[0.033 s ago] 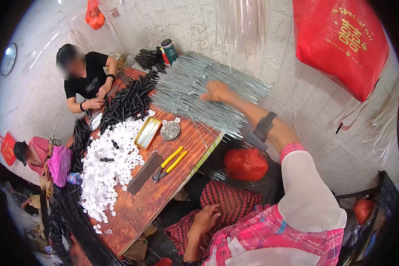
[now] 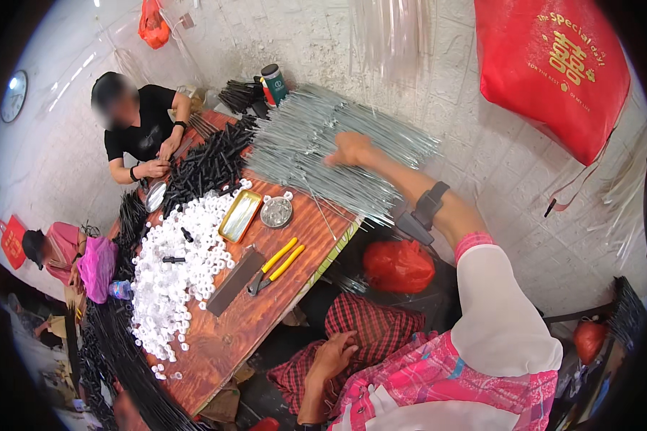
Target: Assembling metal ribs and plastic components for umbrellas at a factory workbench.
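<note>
My right hand (image 2: 349, 149) reaches far out and lies on a big pile of thin grey metal rods (image 2: 316, 136) at the far end of the wooden table (image 2: 244, 330). Its fingers curl down into the rods; whether they grip any is hidden. A dark watch sits on that wrist. My left hand (image 2: 334, 355) rests on my lap on a red checked cloth, holding nothing, fingers loosely apart.
The table holds a heap of white plastic rings (image 2: 172, 273), black pieces (image 2: 208, 169), yellow-handled pliers (image 2: 277, 262), a metal tray (image 2: 239, 215) and a round tin (image 2: 276, 212). A person in black (image 2: 140, 133) works at the far side. A red plastic bag (image 2: 399, 266) lies under the table.
</note>
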`<state>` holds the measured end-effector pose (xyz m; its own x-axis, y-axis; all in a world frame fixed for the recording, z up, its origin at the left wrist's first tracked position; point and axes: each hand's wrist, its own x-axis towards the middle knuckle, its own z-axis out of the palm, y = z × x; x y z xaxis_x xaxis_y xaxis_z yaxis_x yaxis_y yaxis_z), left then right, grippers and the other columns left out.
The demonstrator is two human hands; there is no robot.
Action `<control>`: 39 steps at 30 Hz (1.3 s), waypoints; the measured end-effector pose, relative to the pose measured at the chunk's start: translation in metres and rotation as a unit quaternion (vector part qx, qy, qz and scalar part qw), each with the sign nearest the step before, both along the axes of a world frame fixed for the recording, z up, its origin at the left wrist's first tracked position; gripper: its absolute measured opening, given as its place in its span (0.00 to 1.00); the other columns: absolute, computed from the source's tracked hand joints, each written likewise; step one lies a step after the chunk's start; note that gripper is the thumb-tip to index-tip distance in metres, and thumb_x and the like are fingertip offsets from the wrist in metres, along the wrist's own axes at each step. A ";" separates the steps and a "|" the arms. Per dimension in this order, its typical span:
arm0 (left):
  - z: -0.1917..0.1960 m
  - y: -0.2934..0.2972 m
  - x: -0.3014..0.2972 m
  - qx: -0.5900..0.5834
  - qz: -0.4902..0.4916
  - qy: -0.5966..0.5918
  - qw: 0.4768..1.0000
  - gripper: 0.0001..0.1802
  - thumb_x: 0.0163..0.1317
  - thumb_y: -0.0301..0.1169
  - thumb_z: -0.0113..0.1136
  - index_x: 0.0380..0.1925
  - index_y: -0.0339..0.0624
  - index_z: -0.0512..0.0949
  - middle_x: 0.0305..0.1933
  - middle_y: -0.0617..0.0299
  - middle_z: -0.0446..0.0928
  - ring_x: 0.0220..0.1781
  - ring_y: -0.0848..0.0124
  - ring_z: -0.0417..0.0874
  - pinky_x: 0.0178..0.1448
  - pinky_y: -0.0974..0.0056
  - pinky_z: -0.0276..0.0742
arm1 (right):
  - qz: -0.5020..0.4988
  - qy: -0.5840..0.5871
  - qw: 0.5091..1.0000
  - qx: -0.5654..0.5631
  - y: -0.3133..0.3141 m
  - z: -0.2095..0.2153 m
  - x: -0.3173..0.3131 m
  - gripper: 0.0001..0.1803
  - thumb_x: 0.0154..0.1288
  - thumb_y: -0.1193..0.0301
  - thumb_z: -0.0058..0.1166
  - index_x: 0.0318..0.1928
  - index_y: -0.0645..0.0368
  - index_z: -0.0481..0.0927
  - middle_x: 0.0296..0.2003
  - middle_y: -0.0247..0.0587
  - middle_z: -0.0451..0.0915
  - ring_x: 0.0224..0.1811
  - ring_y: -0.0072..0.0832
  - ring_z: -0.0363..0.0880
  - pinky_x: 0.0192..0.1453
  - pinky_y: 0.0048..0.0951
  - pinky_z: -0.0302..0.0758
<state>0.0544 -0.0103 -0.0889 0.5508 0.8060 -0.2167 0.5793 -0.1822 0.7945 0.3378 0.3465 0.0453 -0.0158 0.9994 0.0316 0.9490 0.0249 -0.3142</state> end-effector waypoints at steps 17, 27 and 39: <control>-0.004 0.001 -0.006 -0.049 0.004 0.016 0.999 0.25 0.62 0.31 0.62 0.60 0.47 0.72 0.49 0.52 0.79 0.50 0.58 0.82 0.54 0.58 0.77 | 0.063 0.292 0.954 -0.022 0.022 0.010 0.012 0.13 0.60 0.65 0.54 0.38 0.61 0.83 0.25 0.40 0.81 0.22 0.29 0.78 0.28 0.33 0.74; -0.010 -0.004 -0.019 -0.036 0.009 0.033 0.999 0.24 0.64 0.35 0.59 0.60 0.45 0.72 0.54 0.50 0.78 0.55 0.53 0.79 0.58 0.55 0.74 | 0.137 0.629 0.763 -0.062 0.001 0.046 -0.030 0.16 0.70 0.63 0.48 0.48 0.62 0.78 0.18 0.21 0.62 0.16 0.11 0.55 0.18 0.19 0.53; 0.031 -0.011 -0.023 0.025 0.018 -0.051 0.998 0.21 0.67 0.35 0.56 0.59 0.44 0.73 0.50 0.50 0.79 0.50 0.55 0.81 0.55 0.55 0.75 | 0.348 0.752 0.530 -0.179 -0.140 0.087 -0.203 0.15 0.75 0.58 0.46 0.44 0.58 0.71 0.26 0.28 0.67 0.28 0.18 0.68 0.34 0.20 0.69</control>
